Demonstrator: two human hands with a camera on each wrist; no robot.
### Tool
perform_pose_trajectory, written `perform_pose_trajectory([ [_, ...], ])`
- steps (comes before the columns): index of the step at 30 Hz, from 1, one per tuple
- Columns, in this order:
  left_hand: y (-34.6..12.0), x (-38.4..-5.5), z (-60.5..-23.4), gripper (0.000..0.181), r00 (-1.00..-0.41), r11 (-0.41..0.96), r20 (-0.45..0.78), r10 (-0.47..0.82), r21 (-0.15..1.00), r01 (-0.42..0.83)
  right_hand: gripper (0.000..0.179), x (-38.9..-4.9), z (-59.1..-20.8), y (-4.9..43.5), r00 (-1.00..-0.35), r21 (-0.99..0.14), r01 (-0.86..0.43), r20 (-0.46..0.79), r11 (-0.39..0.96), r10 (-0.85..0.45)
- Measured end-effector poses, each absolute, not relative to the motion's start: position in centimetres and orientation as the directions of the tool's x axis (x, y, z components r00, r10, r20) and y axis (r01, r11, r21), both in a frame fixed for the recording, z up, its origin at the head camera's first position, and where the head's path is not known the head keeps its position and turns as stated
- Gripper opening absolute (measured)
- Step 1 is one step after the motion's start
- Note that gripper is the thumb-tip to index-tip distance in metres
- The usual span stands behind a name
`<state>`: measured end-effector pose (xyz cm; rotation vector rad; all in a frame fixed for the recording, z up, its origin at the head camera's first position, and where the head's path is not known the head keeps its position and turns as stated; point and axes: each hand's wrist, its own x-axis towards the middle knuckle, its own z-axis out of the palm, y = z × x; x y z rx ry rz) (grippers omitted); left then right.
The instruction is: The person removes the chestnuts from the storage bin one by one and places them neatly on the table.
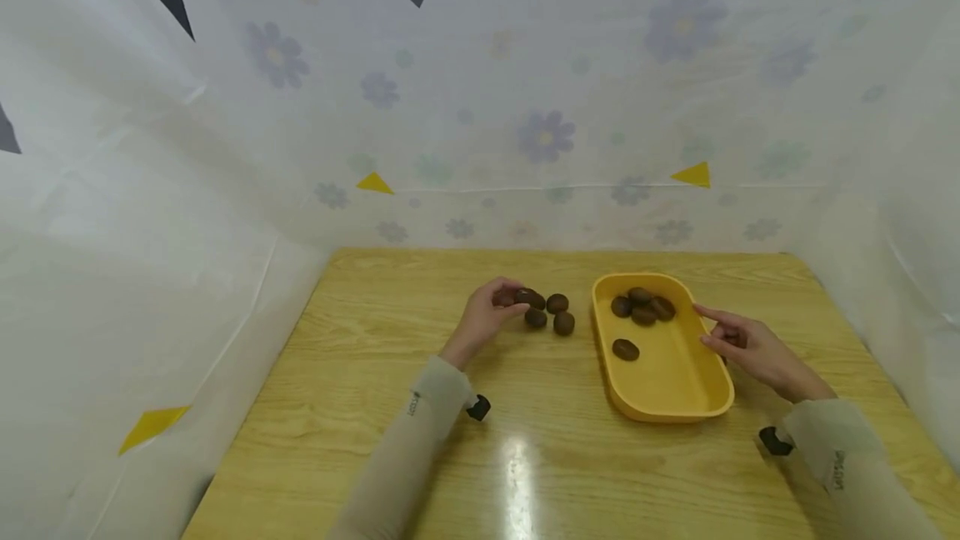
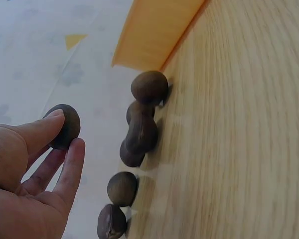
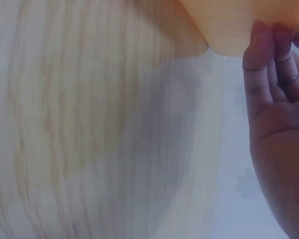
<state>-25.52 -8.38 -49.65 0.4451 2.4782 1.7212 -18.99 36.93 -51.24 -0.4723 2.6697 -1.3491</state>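
Between its thumb and fingertips my left hand (image 1: 480, 319) pinches a dark brown, chestnut-like thing (image 2: 70, 129). More brown pieces of the same kind (image 1: 564, 323) lie close together on the table around and beyond its fingertips. To their right stands a shallow yellow plastic tray (image 1: 660, 411) with rounded corners. Inside it are several of the brown pieces (image 1: 643, 315), bunched at the far end, and a single one (image 1: 626, 349) nearer its left wall. My right hand (image 1: 761, 357) holds the tray's right side, thumb and index finger at the rim, other fingers against the outer wall.
The wood-grain table (image 1: 360, 340) runs back to a pale curtain (image 1: 465, 148) printed with flowers and triangles, which also hangs on both sides. Each wrist wears a small black camera, such as the left one (image 1: 478, 407).
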Motion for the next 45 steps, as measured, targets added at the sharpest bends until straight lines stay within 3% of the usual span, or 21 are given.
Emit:
perform_pose_trajectory([
  [29,-10.2,-26.1,-52.1,0.031,-0.979,0.429,-0.010,0.205,0.900,0.081,0.059,-19.0,-51.4,36.9,-0.946,-0.799,-0.230,0.050,0.555,-0.320],
  [45,-9.3,-26.3,-52.6,0.026,-0.981,0.502,0.019,0.193,0.857,0.116,0.060,-19.0,-51.4,37.1,-0.946,-0.809,-0.226,0.049,0.543,-0.322],
])
